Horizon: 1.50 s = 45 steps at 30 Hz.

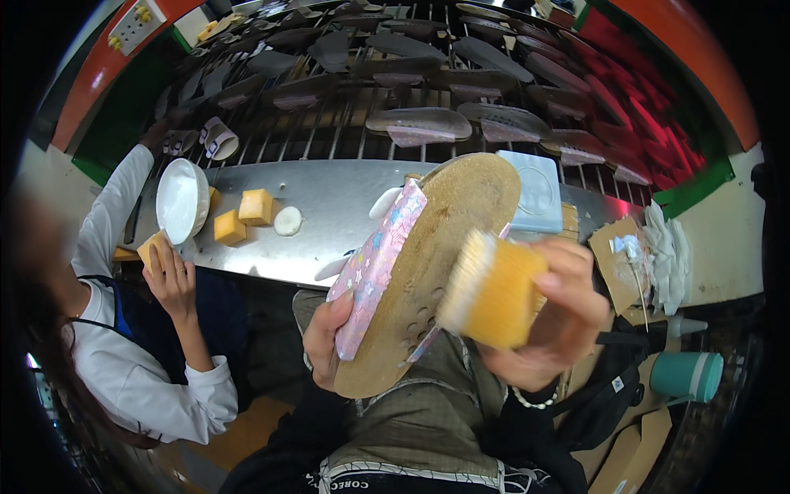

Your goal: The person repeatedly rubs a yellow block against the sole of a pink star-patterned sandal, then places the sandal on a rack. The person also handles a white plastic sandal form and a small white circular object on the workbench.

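My left hand (327, 342) grips a sandal sole (428, 263) by its lower edge and holds it up on a tilt. The sole shows a tan, speckled face with small holes, and a pink patterned strap (374, 263) runs along its left side. My right hand (550, 321) holds a yellow sponge block (494, 290) with a pale face pressed against the sole's tan side. The sponge is blurred. Both hands are above my lap, in front of a metal bench (329, 206).
Several yellow sponge blocks (243, 216) and a white bowl (181, 199) lie on the bench. A rack (395, 90) behind it carries several dark soles. A person at the left holds a sponge (152, 247). A light blue lid (539, 191), cardboard (617, 255) and a teal cup (687, 375) are on the right.
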Each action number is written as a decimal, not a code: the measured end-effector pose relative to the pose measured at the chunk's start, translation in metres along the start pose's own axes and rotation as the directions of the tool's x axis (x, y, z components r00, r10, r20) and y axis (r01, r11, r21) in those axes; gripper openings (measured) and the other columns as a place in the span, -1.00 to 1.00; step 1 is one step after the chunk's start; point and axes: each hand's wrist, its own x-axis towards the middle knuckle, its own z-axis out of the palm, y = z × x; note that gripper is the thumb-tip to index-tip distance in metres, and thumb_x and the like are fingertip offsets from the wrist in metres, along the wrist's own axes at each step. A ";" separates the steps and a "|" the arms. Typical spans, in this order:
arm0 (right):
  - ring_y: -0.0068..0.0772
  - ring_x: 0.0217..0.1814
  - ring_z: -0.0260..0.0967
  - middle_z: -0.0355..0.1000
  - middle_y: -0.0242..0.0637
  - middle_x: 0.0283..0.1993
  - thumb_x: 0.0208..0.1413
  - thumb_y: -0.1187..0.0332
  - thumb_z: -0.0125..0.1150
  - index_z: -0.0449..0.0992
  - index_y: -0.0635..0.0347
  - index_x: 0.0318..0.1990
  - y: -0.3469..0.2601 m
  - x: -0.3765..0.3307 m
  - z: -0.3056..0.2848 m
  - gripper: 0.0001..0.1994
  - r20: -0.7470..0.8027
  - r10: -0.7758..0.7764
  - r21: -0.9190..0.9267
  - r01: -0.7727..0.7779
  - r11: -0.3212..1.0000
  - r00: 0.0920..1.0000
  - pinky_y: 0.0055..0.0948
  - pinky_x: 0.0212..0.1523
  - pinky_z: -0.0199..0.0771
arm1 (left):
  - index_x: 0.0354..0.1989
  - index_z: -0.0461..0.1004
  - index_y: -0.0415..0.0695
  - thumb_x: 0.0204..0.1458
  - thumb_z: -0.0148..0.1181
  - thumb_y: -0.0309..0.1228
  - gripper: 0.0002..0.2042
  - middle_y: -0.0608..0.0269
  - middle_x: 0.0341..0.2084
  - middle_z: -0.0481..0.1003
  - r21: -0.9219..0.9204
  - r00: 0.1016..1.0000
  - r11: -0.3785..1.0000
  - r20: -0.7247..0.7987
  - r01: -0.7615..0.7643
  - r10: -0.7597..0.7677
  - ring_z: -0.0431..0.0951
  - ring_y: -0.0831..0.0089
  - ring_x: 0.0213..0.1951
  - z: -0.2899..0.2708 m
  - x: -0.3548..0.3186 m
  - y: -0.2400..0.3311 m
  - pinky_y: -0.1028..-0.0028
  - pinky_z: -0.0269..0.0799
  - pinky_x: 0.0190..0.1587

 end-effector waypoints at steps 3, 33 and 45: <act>-0.10 0.02 0.32 0.48 -0.23 -0.04 -0.30 0.23 0.45 0.46 0.03 0.02 -0.011 0.020 0.003 -0.41 0.181 -0.152 -0.301 0.201 0.932 0.972 -0.16 0.06 0.30 | 0.26 0.28 -0.31 0.12 0.01 -0.09 -0.37 -0.13 0.07 0.48 -0.015 0.998 0.999 0.050 0.035 -0.034 0.57 0.03 -0.02 0.007 -0.005 -0.002 0.05 0.49 0.07; -0.30 -0.09 0.27 0.56 -0.45 -0.21 -0.17 -0.20 0.47 0.40 -0.18 -0.10 -0.023 0.020 0.020 -0.44 0.154 -0.193 -0.289 0.231 0.929 0.969 -0.18 -0.02 0.21 | 0.36 0.13 -0.25 0.14 0.11 -0.37 -0.39 0.06 0.17 0.37 0.370 0.940 0.864 -0.145 0.342 -0.309 0.39 0.32 0.18 0.011 -0.009 0.020 0.31 0.27 0.26; -0.47 -0.15 0.32 0.56 -0.61 -0.27 0.10 -0.15 0.25 0.43 -0.33 -0.20 -0.032 -0.002 0.033 -0.72 0.169 -0.228 -0.243 0.265 0.933 0.959 -0.20 0.06 0.22 | 0.30 0.22 -0.25 0.20 0.06 -0.40 -0.51 0.15 0.14 0.38 0.301 0.961 0.915 -0.018 0.270 -0.278 0.38 0.47 0.17 0.020 0.001 0.021 0.43 0.24 0.25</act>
